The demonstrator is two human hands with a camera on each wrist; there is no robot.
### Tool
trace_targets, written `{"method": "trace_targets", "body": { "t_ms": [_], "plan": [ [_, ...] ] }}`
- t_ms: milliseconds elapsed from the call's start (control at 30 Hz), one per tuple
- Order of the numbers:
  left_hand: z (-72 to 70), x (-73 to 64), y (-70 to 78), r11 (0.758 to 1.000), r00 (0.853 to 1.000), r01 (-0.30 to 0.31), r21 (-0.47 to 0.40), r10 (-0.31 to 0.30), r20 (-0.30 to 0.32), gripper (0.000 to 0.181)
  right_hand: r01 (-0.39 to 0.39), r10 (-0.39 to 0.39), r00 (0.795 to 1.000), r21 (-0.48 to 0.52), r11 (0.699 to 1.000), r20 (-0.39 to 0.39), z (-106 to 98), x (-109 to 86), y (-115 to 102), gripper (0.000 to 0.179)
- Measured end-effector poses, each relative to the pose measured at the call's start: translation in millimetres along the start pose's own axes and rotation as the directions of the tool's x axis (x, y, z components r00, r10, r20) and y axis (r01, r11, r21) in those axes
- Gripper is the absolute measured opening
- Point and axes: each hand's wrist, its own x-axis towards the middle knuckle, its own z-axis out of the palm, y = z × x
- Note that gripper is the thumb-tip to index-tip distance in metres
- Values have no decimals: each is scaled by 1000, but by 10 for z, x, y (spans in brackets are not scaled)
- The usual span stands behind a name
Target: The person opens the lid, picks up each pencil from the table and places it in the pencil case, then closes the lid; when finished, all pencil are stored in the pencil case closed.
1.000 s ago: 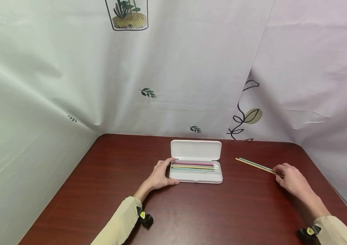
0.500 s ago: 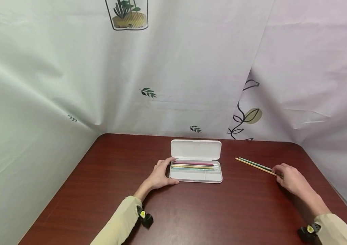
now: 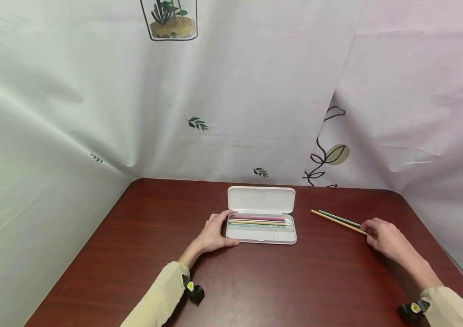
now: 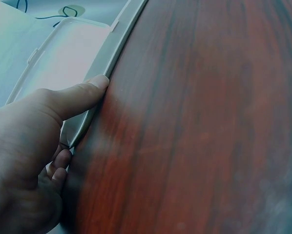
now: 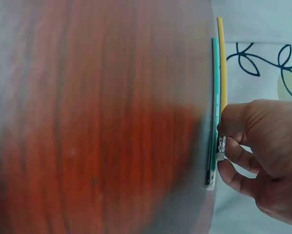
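A white pencil case (image 3: pixel 252 234) stands with its lid (image 3: pixel 261 200) raised at the back middle of the table. Several pencils, a purple one (image 3: pixel 258 219) among them, lie lengthwise inside. My left hand (image 3: pixel 211 234) grips the case's left end; the left wrist view has the thumb (image 4: pixel 94 85) on the front edge. On the right, my right hand (image 3: pixel 388 238) pinches a yellow pencil (image 3: pixel 337 221) near its eraser end. Beside it a green pencil (image 5: pixel 216 83) lies on the table, apparently not in the fingers' hold.
The dark red wooden table (image 3: pixel 272 286) extends toward me in front of the case. A pale printed cloth (image 3: pixel 235 91) hangs behind the table and along both sides.
The yellow pencil and my right hand have shifted slightly left, so its tip now reaches farther past the green pencil's. My left hand and the case have stayed in place.
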Motion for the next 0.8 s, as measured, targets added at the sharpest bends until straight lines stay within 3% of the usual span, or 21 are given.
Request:
{"method": "trace_targets", "body": {
  "t_ms": [400,800],
  "plan": [
    [6,-3,-1,1000,1000,-3,-2,3,-7,90,141,-137,987,48,989,-83,-12,157,-185,36],
    [10,1,-18,1000,1000,-1,4,1,-3,90,205,-200,976,62,977,-81,24,303,-388,36]
  ]
}}
